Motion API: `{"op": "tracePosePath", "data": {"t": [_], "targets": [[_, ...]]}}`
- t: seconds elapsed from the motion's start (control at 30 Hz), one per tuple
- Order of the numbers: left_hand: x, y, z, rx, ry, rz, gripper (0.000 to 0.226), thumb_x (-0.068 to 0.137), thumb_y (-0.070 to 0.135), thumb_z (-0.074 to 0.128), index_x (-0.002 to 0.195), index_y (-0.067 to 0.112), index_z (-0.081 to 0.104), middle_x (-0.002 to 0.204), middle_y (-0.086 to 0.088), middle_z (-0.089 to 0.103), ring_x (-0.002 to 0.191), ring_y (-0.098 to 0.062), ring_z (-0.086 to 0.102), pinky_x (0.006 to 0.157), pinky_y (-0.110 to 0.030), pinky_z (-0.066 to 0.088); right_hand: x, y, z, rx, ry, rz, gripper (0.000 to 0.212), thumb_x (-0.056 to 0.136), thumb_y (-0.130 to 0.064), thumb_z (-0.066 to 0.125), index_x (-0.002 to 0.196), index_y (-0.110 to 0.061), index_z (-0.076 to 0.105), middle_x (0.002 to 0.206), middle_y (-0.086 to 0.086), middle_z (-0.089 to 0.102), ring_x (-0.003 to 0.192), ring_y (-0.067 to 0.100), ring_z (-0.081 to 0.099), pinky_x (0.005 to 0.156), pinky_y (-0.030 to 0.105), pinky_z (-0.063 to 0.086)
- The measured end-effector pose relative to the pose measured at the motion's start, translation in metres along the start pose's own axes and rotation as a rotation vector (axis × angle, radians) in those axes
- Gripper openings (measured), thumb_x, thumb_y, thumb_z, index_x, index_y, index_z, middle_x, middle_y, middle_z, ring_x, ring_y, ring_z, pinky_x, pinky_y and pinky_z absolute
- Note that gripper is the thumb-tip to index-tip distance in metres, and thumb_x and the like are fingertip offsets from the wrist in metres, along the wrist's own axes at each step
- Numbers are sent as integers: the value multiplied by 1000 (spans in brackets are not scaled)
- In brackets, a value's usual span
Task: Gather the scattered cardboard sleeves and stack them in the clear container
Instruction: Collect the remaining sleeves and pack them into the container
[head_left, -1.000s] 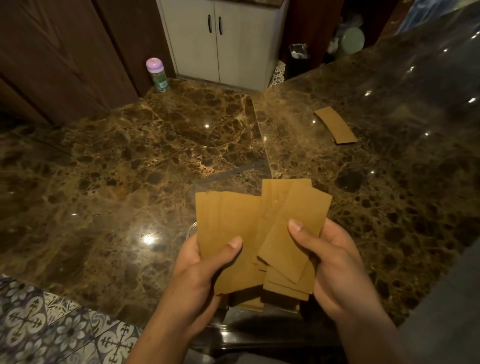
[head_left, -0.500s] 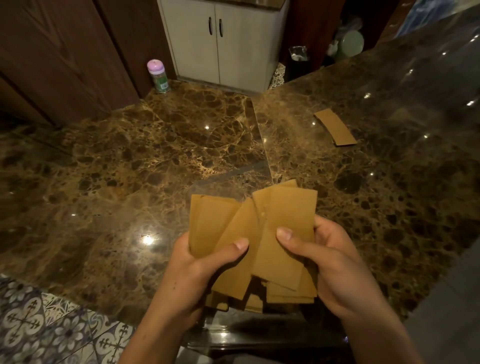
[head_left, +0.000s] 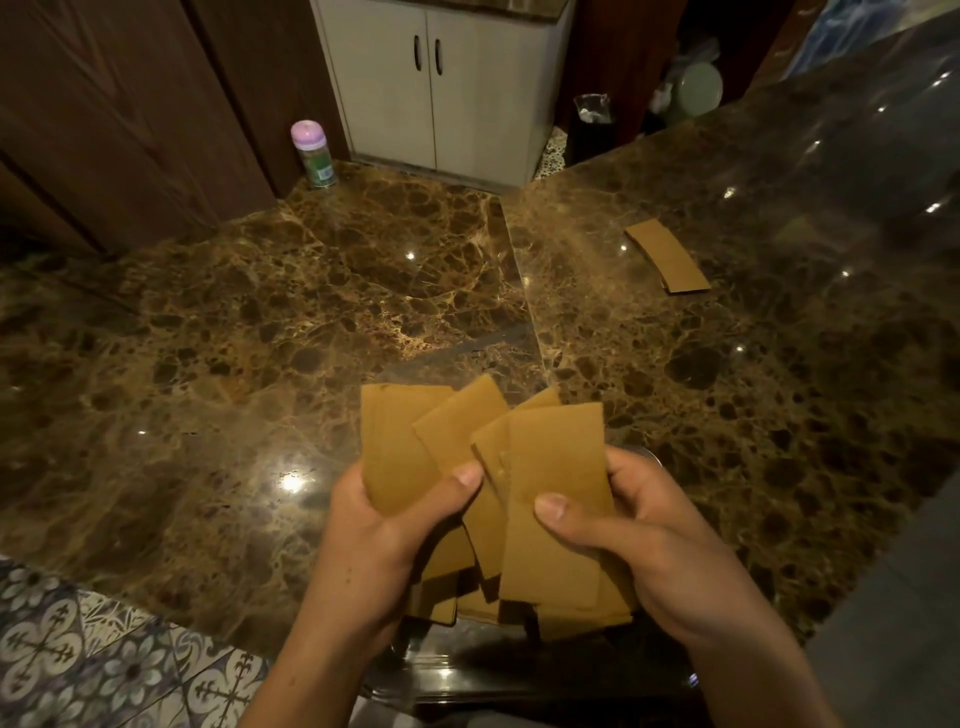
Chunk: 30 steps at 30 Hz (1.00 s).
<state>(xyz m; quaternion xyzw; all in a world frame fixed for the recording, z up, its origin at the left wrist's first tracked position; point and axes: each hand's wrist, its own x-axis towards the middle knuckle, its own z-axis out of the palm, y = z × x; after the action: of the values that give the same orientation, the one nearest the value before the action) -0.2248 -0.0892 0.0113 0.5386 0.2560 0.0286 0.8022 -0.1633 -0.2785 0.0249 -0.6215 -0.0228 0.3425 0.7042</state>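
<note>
Both hands grip one fanned bunch of cardboard sleeves (head_left: 550, 467) at the near edge of the counter (head_left: 208, 364). On the left hand (head_left: 384, 535) the thumb presses across the front of the bunch and the fingers curl behind it. The right hand (head_left: 660, 545) pinches the frontmost sleeves the same way, thumb on top. The sleeves stand nearly upright and splayed at the top, their lower ends down over the clear container (head_left: 447, 670), which sits under the hands; whether they touch its bottom I cannot tell. Patterned floor tiles (head_left: 78, 649) show at the near left. Farther off to the right a lone sleeve (head_left: 667, 256) lies flat on the counter, well apart. Beyond it stand a bottle with a pink cap (head_left: 311, 153) and a white cupboard (head_left: 441, 88)
</note>
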Motion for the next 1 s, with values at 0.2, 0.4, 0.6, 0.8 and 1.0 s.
{"op": "tracePosePath", "data": {"t": [0.2, 0.4, 0.6, 0.8, 1.0], "targets": [[0, -1, -3, -125, -77, -88, 40, 74, 16, 72, 112, 4, 67, 104, -21, 76, 95, -37, 74, 70, -38, 62, 7, 5, 9, 250, 102, -26, 44, 85, -13, 66, 128, -10, 64, 116, 12, 79, 105, 27, 77, 80, 33, 64], [-1, -4, -2, -28, -21, -14, 59, 63, 20, 86, 116, 10, 63, 104, -16, 76, 94, -34, 74, 73, -41, 61, 4, 8, 10, 394, 121, -8, 29, 92, -15, 68, 121, -16, 71, 119, 13, 78, 106, 29, 76, 80, 37, 65], [1, -6, 3, -58, -13, -7, 37, 65, 7, 82, 100, 13, 73, 102, -18, 77, 94, -35, 74, 76, -46, 61, 2, 8, 9, 365, 10, 38, 72, 68, -25, 90, 132, -9, 63, 123, 15, 76, 112, 31, 74, 82, 36, 64], [-1, -6, 7, -59, 54, 7, 46, 68, 9, 88, 110, 8, 69, 101, -17, 77, 93, -34, 75, 76, -45, 60, 3, 8, 11, 326, 16, 49, 52, 80, -15, 72, 131, -9, 63, 120, 13, 77, 109, 28, 76, 81, 33, 63], [-1, -5, 5, -20, 82, -6, 44, 67, 13, 88, 108, 9, 70, 101, -17, 77, 93, -35, 75, 80, -50, 59, 1, 8, 10, 279, -13, 51, 46, 83, -13, 69, 129, -11, 66, 120, 13, 77, 108, 28, 76, 80, 32, 63]]}}
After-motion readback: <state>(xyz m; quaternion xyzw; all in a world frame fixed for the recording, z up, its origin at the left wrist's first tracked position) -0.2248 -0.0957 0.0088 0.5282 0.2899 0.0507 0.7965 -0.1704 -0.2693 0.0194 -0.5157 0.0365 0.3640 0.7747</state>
